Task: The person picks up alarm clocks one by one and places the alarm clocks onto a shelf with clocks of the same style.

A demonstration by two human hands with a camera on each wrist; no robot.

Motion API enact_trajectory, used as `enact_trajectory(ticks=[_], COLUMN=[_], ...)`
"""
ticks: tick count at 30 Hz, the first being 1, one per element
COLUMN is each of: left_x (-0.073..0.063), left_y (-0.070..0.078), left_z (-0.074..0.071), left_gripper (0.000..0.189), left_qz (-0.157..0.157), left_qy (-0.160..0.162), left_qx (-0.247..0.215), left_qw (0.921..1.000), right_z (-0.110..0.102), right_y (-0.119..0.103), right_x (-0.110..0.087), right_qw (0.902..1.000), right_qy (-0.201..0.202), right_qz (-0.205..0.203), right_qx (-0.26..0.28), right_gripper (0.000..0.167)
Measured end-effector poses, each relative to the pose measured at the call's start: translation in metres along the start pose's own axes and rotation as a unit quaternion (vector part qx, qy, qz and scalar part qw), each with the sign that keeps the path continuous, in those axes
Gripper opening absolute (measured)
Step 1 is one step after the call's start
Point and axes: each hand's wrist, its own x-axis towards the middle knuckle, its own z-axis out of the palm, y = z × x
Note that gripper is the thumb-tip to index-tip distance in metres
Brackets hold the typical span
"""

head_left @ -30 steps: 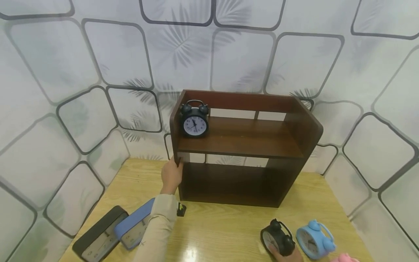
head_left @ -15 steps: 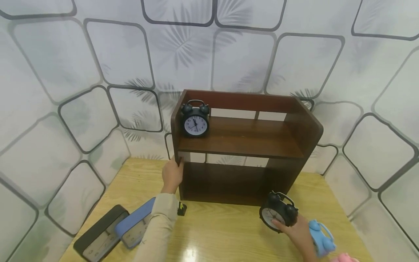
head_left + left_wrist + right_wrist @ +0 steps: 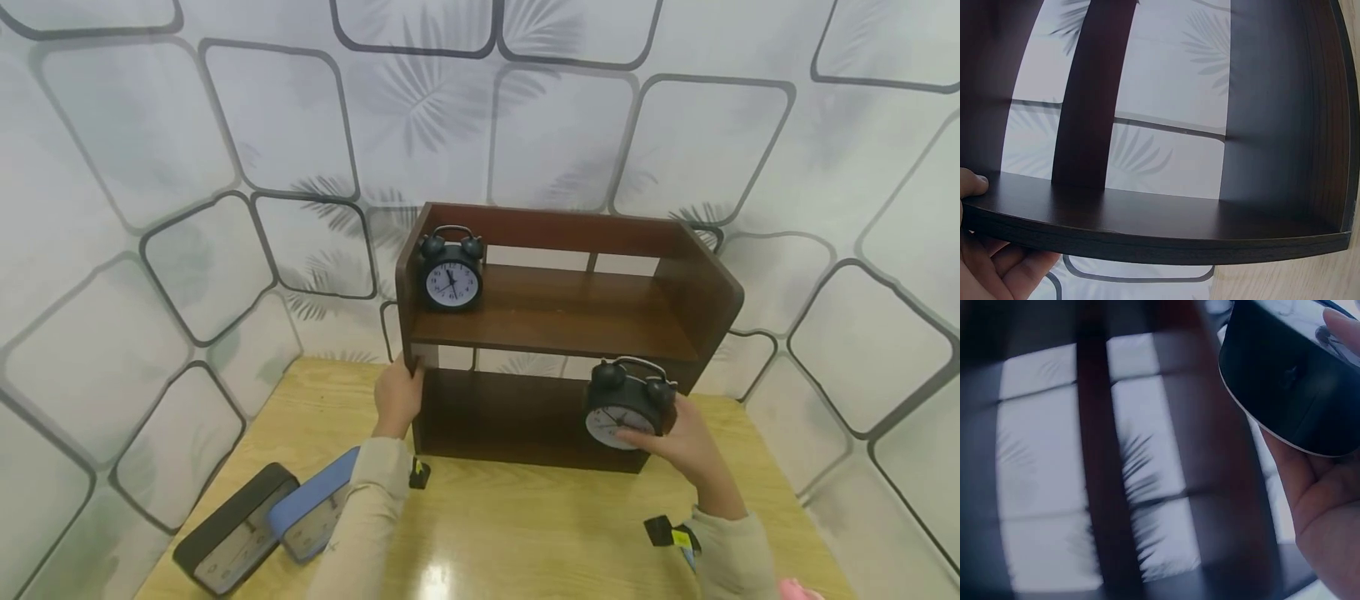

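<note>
My left hand (image 3: 397, 398) grips the left side panel of a dark brown two-tier wooden shelf (image 3: 555, 350); in the left wrist view the thumb lies on the panel's inner face and the fingers (image 3: 1022, 269) on its outer face. In my right hand (image 3: 686, 442) is a black twin-bell alarm clock (image 3: 628, 400), raised in front of the shelf's lower right part, its dial tilted upward with the thumb across it. The right wrist view shows the same clock's dark casing (image 3: 1291, 375) over the fingers. Another black twin-bell alarm clock (image 3: 452, 271) stands upright at the upper tier's left end.
On the table (image 3: 480, 533) at front left lie a black box-shaped clock (image 3: 236, 529) and a blue one (image 3: 315, 504), touching. A light blue object (image 3: 687, 557) is mostly hidden by the right sleeve. A pink item (image 3: 797, 590) shows at the bottom edge. Patterned walls stand behind.
My right hand has lifted the black alarm clock off the table and carried it up and forward to the shelf front. The left hand keeps its grip on the shelf panel.
</note>
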Motion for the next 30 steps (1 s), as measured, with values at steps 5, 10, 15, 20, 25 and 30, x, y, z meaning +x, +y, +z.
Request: enact_trajectory(ticks=[5,10,15,20,25,30], left_x=[0.0,0.0,0.0,0.0,0.0,0.0], left_y=[0.0,0.0,-0.001,-0.001,0.0,0.001], left_z=[-0.001,-0.002,0.0,0.001,0.0,-0.002], left_gripper=[0.027,0.027,0.025,0.023,0.022,0.024], left_qz=[0.004,0.006,0.01,0.007,0.007,0.008], left_qy=[0.002,0.005,0.008,0.009,0.008,0.005], left_qx=[-0.002,-0.002,0.004,0.001,-0.002,-0.002], left_qw=[1.0,1.0,0.9999,0.9999,0.9999,1.0], right_z=[-0.005,-0.007,-0.008,-0.003,0.005,0.015], right_y=[-0.022,-0.038,-0.045,-0.046,-0.041,-0.034], right_x=[0.045,0.087,0.121,0.147,0.163,0.173], right_qw=[0.9992,0.997,0.9976,0.9944,0.9887,0.9873], right_qy=[-0.013,-0.045,-0.053,-0.066,-0.076,-0.072], right_qz=[-0.034,-0.021,0.005,0.066,0.097,0.095], right_qx=[0.02,0.059,0.045,0.05,0.086,0.106], right_gripper=[0.046,0.044,0.041,0.054,0.059,0.057])
